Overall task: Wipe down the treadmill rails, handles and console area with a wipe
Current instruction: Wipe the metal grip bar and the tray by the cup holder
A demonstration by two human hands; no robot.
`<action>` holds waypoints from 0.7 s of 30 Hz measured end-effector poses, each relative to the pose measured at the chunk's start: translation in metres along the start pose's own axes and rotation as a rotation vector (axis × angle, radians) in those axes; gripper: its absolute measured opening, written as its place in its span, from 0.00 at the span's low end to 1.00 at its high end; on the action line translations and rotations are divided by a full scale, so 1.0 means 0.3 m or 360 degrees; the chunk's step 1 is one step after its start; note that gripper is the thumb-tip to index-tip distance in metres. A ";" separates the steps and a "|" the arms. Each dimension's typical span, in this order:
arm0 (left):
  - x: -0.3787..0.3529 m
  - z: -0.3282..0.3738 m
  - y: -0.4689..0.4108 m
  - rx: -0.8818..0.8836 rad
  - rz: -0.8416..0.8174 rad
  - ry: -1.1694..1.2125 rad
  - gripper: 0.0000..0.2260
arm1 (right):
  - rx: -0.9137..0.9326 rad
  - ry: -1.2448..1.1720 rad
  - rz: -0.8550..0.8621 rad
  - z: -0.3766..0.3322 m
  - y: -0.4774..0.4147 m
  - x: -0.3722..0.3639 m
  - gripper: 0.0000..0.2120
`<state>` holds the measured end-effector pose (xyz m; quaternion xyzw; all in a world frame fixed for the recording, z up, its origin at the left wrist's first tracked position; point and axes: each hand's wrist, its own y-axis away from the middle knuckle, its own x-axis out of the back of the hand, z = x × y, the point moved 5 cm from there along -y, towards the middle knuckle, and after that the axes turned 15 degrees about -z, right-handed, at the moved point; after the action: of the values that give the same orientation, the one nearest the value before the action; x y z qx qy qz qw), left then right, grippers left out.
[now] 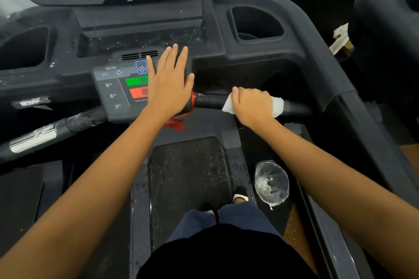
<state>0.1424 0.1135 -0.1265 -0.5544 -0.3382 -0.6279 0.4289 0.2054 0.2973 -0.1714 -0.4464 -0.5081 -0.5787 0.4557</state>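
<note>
Dusty black treadmill plastic fills the view, with the console (145,18) ahead and the belt (188,176) below. The right hand (251,104) is curled over a white wipe (278,104), clamping it round the right handle (210,100), the cross bar just right of the panel (113,93). The left hand (170,84) lies flat on the panel's right part, fingers straight, grasping nothing. It covers part of the green key (135,80) and the red key (137,93).

The step in hand looks like wiping this bar. To do it well, the wipe should wrap the bar all round, so the underside is cleaned as well as the top. The grip should be firm enough to drag along the bar, with a twist of the wrist at each end. The stretch next to the red ring near the panel is likely to be missed.

The bracing palm is a risk, since weight on those keys could start the belt underfoot. Resting it on plain plastic beside the panel would be safer. The speckled tray (140,41) behind the panel and the left handle (45,131) appear not yet done and may want a fresh face of the wipe.
</note>
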 end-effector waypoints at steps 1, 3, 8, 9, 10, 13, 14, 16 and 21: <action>-0.003 -0.002 0.000 -0.0010 -0.0009 -0.0004 0.26 | 0.0058 0.0046 -0.0043 -0.052 -0.019 0.013 0.12; -0.002 -0.005 -0.005 -0.0021 -0.0008 -0.0021 0.26 | 0.0154 -0.0139 -0.0073 -0.177 -0.060 0.077 0.10; 0.020 -0.086 -0.023 0.0106 0.0073 -0.0006 0.26 | 0.0121 -0.0268 0.0286 -0.283 -0.045 0.064 0.05; 0.020 -0.098 -0.023 0.0100 0.0079 -0.0013 0.26 | 0.0104 -0.0372 0.0424 -0.266 -0.009 0.032 0.06; 0.018 -0.104 -0.022 0.0083 0.0078 -0.0022 0.26 | 0.0131 -0.0481 0.0498 -0.258 0.019 -0.008 0.10; 0.011 -0.101 -0.020 0.0068 0.0097 -0.0029 0.25 | 0.0221 -0.0476 0.0459 -0.265 0.038 -0.018 0.16; 0.010 -0.100 -0.019 0.0068 0.0100 -0.0032 0.25 | 0.0204 -0.0400 0.0401 -0.270 0.011 0.009 0.17; 0.009 -0.104 -0.020 0.0076 0.0110 -0.0038 0.25 | 0.0143 -0.0384 0.0047 -0.264 -0.074 0.066 0.19; 0.006 -0.108 -0.021 0.0085 0.0126 -0.0062 0.25 | 0.0009 -0.0782 -0.0543 -0.240 -0.155 0.083 0.13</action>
<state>0.1234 0.0865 -0.1296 -0.5679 -0.3410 -0.5902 0.4614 0.1513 0.2269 -0.1617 -0.4802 -0.6724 -0.5201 0.2163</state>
